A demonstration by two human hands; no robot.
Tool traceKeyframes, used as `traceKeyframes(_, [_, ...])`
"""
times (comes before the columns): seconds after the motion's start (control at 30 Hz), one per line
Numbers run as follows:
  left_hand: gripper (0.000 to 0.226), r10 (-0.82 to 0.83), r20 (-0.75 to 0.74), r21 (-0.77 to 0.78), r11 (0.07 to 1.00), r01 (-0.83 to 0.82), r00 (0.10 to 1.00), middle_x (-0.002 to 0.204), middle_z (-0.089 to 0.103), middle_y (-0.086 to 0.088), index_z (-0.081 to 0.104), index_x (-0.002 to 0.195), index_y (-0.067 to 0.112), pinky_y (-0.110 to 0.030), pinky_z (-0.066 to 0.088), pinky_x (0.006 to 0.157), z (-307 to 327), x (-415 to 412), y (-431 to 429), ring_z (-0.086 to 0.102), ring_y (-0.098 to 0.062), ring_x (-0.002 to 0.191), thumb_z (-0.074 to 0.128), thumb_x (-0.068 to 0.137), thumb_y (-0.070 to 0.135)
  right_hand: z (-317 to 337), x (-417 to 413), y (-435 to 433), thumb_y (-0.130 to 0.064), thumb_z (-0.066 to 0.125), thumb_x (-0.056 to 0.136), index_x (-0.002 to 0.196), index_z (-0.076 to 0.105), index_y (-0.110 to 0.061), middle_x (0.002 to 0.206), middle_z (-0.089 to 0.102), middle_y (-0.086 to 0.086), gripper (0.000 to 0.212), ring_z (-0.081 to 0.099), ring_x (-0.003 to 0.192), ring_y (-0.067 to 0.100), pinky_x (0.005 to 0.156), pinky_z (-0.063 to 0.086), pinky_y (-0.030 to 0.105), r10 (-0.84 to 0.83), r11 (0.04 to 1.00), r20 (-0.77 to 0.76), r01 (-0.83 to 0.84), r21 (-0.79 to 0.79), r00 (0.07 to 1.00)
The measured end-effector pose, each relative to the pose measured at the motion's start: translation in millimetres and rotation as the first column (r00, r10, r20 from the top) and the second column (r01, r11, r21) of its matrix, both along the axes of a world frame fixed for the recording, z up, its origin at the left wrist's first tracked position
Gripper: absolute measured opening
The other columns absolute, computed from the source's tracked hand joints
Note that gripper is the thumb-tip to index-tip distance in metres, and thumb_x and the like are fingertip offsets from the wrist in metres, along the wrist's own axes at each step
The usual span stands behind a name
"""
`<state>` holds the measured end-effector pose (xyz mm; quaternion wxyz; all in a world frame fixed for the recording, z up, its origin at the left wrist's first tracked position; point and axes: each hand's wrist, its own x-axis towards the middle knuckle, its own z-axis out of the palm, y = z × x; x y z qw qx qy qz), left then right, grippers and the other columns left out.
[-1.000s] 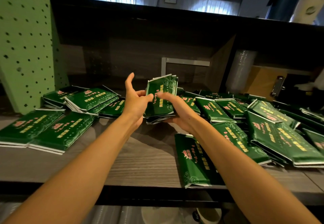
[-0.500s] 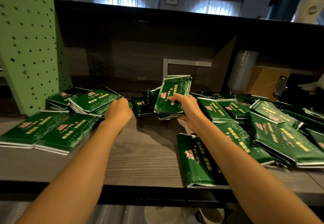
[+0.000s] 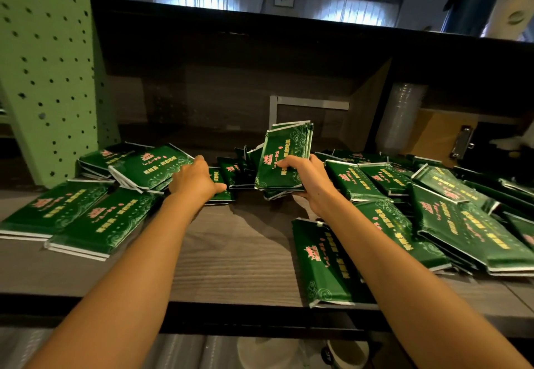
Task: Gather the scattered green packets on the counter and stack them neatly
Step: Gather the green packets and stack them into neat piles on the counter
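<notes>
Gripping a small bundle of glossy green foil packets [image 3: 284, 163], my right hand [image 3: 307, 179] lays its thumb across the lower front face and curls its fingers behind. The bundle stands nearly upright, a little tilted, just above the grey wood-grain counter [image 3: 231, 253] towards the middle back.

I judge these packets light, thin and bendy, with slick film faces that will slide over one another. A pinch through the whole thickness near one short end should hold them. Tapping the long edges on the wood should square them.

My left hand [image 3: 193, 181] rests on a flat green packet [image 3: 221, 192] just left of the bundle, thumb lying along it. The fingers run on past the knuckles, so I cannot tell whether they pinch anything.

Further left lie low stacks of the same packets [image 3: 57, 215], roughly squared. To the right a loose heap [image 3: 462, 224] overlaps at all angles. A single packet [image 3: 320, 264] sits at the front edge, partly under my right forearm.

How many packets the bundle holds is hidden. The ones at the back sink into shadow, the heap is cut off at the right, and the print is too blurred to read.
</notes>
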<state>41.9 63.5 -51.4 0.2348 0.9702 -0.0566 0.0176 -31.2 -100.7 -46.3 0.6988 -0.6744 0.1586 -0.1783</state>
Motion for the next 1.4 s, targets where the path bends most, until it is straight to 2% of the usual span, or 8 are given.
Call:
traceKeyframes(0.23, [0.063, 0.097, 0.024, -0.675, 0.736, -0.056, 0.995, 0.133, 0.048, -0.014, 0.041, 0.135, 0.009, -0.026, 0.043, 0.079, 12, -1, 0, 0.049, -0.017, 0.097, 0.065, 0.08, -0.01, 1, 0, 0, -0.021, 0.07, 0.066, 0.137, 0.036, -0.009, 0.133, 0.051, 0.012, 0.081, 0.051, 0.121, 0.03, 0.103, 0.041, 0.051, -0.012, 1.0, 0.02, 0.013, -0.014, 1.0])
traceKeyframes(0.43, [0.029, 0.22, 0.365, -0.799, 0.573, 0.183, 0.904, 0.108, 0.058, -0.001, 0.059, 0.117, 0.008, -0.014, 0.045, 0.072, 20, -7, 0, 0.053, -0.006, 0.095, 0.058, 0.088, 0.002, 1, -1, -1, -0.01, 0.066, 0.076, 0.13, 0.042, -0.008, 0.124, 0.057, 0.01, 0.059, 0.055, 0.114, 0.028, 0.103, 0.041, 0.049, -0.026, 0.999, 0.03, 0.026, -0.022, 0.999])
traceKeyframes(0.6, [0.027, 0.142, 0.198, -0.968, 0.182, 0.171, 0.97, 0.107, 0.059, -0.005, 0.056, 0.12, 0.005, -0.012, 0.048, 0.07, 18, -8, -17, 0.059, -0.009, 0.09, 0.055, 0.093, 0.008, -1, 0, -2, -0.011, 0.064, 0.083, 0.13, 0.037, -0.003, 0.125, 0.053, 0.004, 0.055, 0.051, 0.111, 0.02, 0.099, 0.039, 0.039, 0.023, 1.0, 0.034, -0.023, 0.007, 0.999])
traceKeyframes(0.7, [0.027, 0.005, 0.162, -0.981, 0.108, 0.161, 0.987, 0.099, 0.061, -0.003, 0.051, 0.121, 0.005, -0.012, 0.05, 0.064, 12, -18, -37, 0.059, -0.006, 0.079, 0.054, 0.094, 0.007, -1, 0, 2, -0.015, 0.063, 0.085, 0.127, 0.037, -0.003, 0.122, 0.053, 0.0, 0.05, 0.052, 0.11, 0.017, 0.097, 0.041, 0.036, 0.061, 0.997, 0.03, -0.063, 0.053, 0.998])
traceKeyframes(0.93, [0.031, -0.08, 0.139, -0.934, 0.32, 0.158, 0.987, 0.128, 0.052, -0.011, 0.046, 0.128, 0.008, -0.024, 0.047, 0.074, -3, -29, -56, 0.055, -0.017, 0.101, 0.046, 0.098, 0.012, -3, 1, 8, -0.035, 0.046, 0.094, 0.123, 0.055, -0.012, 0.112, 0.065, 0.007, 0.038, 0.065, 0.092, 0.02, 0.068, 0.054, 0.032, 0.131, 0.98, 0.007, -0.13, 0.15, 0.991])
traceKeyframes(1.07, [0.036, -0.136, 0.144, -0.889, 0.418, 0.188, 0.98, 0.125, 0.053, -0.007, 0.042, 0.135, 0.012, -0.03, 0.046, 0.084, -1, -33, -55, 0.054, -0.017, 0.105, 0.041, 0.1, 0.02, 0, -2, 8, -0.058, 0.048, 0.086, 0.123, 0.056, -0.019, 0.116, 0.063, 0.006, 0.054, 0.061, 0.106, 0.022, 0.092, 0.05, 0.043, 0.177, 0.97, 0.02, -0.178, 0.165, 0.984])
traceKeyframes(1.2, [0.03, -0.172, 0.094, -0.913, 0.378, 0.154, 0.981, 0.114, 0.061, -0.01, 0.056, 0.118, 0.015, -0.036, 0.049, 0.083, 9, -34, -48, 0.058, -0.02, 0.096, 0.033, 0.1, 0.023, -2, 5, 14, -0.024, 0.065, 0.077, 0.125, 0.052, -0.008, 0.11, 0.065, 0.009, 0.052, 0.065, 0.092, 0.021, 0.069, 0.055, 0.031, 0.185, 0.976, -0.045, -0.178, 0.124, 0.982])
traceKeyframes(1.4, [0.037, 0.136, 0.271, -0.357, 0.934, -0.032, 0.953, 0.142, 0.038, -0.019, 0.045, 0.133, 0.006, -0.044, 0.027, 0.107, 13, -1, 0, 0.034, -0.033, 0.132, 0.036, 0.099, 0.016, 3, 18, 24, -0.014, 0.06, 0.079, 0.126, 0.046, -0.006, 0.111, 0.061, 0.012, 0.049, 0.063, 0.087, 0.021, 0.073, 0.052, 0.033, 0.165, 0.979, -0.085, -0.152, 0.136, 0.983])
